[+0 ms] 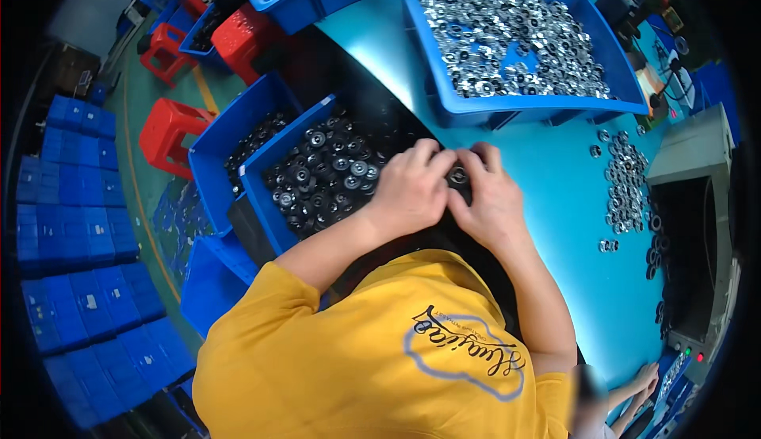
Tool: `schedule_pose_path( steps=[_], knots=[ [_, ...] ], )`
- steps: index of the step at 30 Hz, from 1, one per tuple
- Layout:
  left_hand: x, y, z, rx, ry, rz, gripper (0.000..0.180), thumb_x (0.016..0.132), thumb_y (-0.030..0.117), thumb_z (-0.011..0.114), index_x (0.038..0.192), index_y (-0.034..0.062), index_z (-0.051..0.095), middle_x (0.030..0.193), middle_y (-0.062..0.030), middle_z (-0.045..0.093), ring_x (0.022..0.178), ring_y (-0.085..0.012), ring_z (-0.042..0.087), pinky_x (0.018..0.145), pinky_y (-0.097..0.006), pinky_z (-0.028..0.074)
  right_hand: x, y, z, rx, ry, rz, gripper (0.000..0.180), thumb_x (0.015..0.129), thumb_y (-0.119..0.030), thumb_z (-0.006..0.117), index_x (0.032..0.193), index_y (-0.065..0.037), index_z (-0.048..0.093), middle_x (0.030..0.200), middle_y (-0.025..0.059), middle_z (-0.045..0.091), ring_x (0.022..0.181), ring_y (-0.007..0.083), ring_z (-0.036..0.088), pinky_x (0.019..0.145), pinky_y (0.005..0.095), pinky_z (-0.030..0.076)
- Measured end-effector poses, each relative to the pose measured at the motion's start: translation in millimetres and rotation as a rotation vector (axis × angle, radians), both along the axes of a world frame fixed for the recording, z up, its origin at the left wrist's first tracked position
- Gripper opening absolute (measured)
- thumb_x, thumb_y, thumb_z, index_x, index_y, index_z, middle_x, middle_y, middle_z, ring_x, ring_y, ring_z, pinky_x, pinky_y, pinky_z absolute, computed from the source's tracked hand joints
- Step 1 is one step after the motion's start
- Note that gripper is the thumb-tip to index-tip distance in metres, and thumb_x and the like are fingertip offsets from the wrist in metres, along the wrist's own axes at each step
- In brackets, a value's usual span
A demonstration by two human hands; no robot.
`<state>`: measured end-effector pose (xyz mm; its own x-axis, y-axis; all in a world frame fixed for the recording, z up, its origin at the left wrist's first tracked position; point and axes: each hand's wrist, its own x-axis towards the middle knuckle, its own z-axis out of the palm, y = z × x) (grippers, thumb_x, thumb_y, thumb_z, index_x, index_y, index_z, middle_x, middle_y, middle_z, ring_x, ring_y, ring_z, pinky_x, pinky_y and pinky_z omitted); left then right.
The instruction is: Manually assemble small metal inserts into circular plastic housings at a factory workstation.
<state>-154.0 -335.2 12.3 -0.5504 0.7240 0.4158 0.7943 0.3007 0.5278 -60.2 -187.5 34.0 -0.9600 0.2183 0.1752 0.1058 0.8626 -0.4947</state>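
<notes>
My left hand (411, 187) and my right hand (491, 199) meet at the edge of the light-blue tabletop (555, 280). Between their bent fingers is a small round black part (458, 176) with a metallic centre; both hands grip it, and the fingers partly hide it. Just left of my left hand, a blue bin (265, 201) holds a heap of black wheel-like parts (317, 173), some with shiny metal middles. Beyond my hands on the table, a large blue tray (531, 108) contains many shiny silver round parts (507, 38).
Loose silver parts (626, 181) lie on the right side beside a grey machine housing (713, 201). Black rings line its near edge. Red stools (170, 134) and stacked blue crates (67, 233) stand at left. Another person's hands (642, 383) show at lower right.
</notes>
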Motion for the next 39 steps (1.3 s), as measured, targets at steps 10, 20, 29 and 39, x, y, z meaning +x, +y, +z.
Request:
schedule_pose_path(
  steps=[10, 20, 29, 39],
  knots=[
    [-57.7, -125.6, -76.5, -0.279, -0.079, 0.444, 0.036, 0.089, 0.016, 0.066, 0.124, 0.0092, 0.063, 0.125, -0.0143, 0.061, 0.11, -0.0364, 0.06, 0.096, -0.044, 0.049, -72.6, -41.6, -82.7, -0.147, 0.088, 0.176, 0.056, 0.087, -0.014, 0.069, 0.139, -0.009, 0.049, 0.144, 0.0222, 0.047, 0.109, 0.0419, 0.063, 0.091, 0.0457, 0.054],
    [-42.2, -123.9, -136.3, -0.548, 0.018, 0.297, 0.071, 0.078, 0.039, 0.076, 0.143, 0.0254, 0.05, 0.149, -0.0182, 0.039, 0.135, -0.0422, 0.037, 0.108, -0.057, 0.033, 21.9, -31.2, -94.8, -0.357, -0.082, 0.189, 0.043, 0.08, -0.007, 0.073, 0.122, -0.005, 0.061, 0.125, 0.0163, 0.057, 0.11, 0.0382, 0.062, 0.092, 0.0432, 0.053],
    [-26.0, -179.5, -138.3, -0.619, 0.134, 0.202, 0.052, 0.077, 0.029, 0.072, 0.125, 0.0161, 0.058, 0.132, -0.0151, 0.05, 0.127, -0.0377, 0.044, 0.11, -0.055, 0.029, 102.4, 12.1, -36.4, -0.414, 0.049, 0.242, 0.033, 0.087, -0.014, 0.07, 0.117, -0.006, 0.063, 0.125, 0.0121, 0.057, 0.113, 0.0315, 0.06, 0.094, 0.0407, 0.052],
    [17.5, -50.4, -71.5, -0.123, 0.366, 0.027, 0.036, 0.086, 0.013, 0.067, 0.12, 0.0042, 0.059, 0.12, -0.014, 0.06, 0.118, -0.0334, 0.053, 0.11, -0.052, 0.031, 277.4, 174.3, -0.4, -0.188, 0.379, -0.696, 0.015, 0.084, -0.004, 0.07, 0.099, -0.006, 0.072, 0.093, 0.009, 0.068, 0.08, 0.0209, 0.066, 0.068, 0.0304, 0.053]
  ],
)
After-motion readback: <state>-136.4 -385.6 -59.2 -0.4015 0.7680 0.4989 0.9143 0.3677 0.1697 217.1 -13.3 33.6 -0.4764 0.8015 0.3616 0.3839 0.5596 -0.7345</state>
